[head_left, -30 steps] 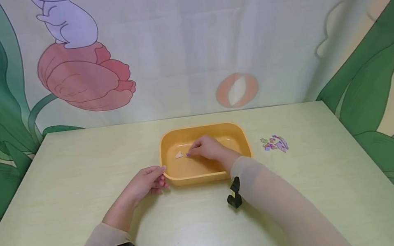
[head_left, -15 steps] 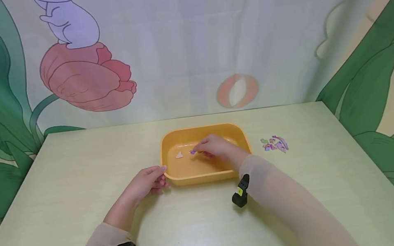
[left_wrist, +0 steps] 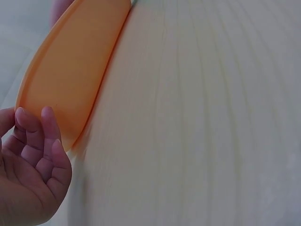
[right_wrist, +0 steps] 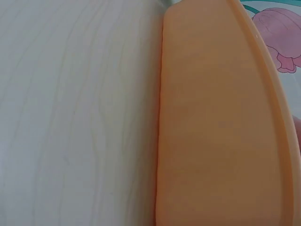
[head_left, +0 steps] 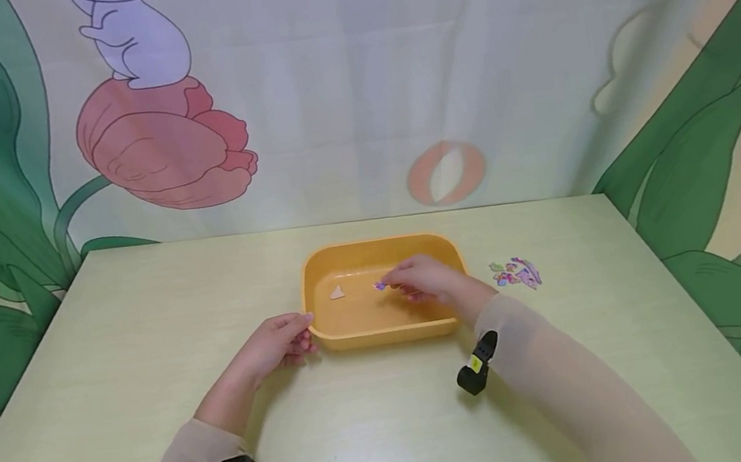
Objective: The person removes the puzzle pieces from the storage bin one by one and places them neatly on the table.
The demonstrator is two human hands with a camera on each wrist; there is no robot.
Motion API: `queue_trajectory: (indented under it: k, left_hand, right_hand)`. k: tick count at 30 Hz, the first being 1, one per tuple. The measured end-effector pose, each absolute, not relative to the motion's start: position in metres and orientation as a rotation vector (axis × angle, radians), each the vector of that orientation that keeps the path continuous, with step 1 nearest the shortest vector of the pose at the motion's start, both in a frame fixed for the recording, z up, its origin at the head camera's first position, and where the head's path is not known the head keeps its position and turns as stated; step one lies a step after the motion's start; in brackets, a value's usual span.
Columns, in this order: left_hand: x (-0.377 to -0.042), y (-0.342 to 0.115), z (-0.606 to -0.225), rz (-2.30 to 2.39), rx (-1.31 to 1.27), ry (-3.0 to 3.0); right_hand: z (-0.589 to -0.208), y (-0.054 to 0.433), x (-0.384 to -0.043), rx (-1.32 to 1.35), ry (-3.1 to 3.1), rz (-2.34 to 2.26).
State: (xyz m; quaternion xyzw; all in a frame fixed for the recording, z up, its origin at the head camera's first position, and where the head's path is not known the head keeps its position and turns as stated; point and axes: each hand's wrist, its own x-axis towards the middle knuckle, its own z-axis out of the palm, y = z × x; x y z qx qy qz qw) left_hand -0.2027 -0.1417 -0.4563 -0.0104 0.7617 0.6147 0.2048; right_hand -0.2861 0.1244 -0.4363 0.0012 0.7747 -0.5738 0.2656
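A yellow-orange plastic tray (head_left: 384, 336) sits on the table. My left hand (head_left: 281, 342) grips its left front corner, the thumb at the rim and the fingers curled against the outer wall; the left wrist view shows this hand (left_wrist: 35, 165) beside the tray wall (left_wrist: 77, 61). Over the inside of the tray, my right hand (head_left: 422, 279) pinches a small purple sticker-like piece (head_left: 379, 286) between thumb and fingertips. A small pale, pointed piece (head_left: 337, 292) lies on the tray floor to its left. In the right wrist view, the tray's front wall (right_wrist: 216, 113) hides nearly all of the right hand.
Several small, colourful sticker-like pieces (head_left: 516, 272) lie on the table right of the tray. The pale wooden table (head_left: 383, 432) ends at the back against a curtain (head_left: 338, 95) printed with flowers and leaves. Each sleeve carries a small black camera.
My right hand has moved to the right inside the tray, carrying the purple piece away from the pale one. The left hand stays at the tray's corner.
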Motion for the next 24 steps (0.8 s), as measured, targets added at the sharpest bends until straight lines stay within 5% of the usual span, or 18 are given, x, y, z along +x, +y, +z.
queue_trajectory:
  k: [24]
  left_hand:
    - [-0.202,-0.143,-0.453,1.725,0.0,2.11]
  right_hand:
    - [-0.422,0.15,-0.278,0.045,2.084,-1.601]
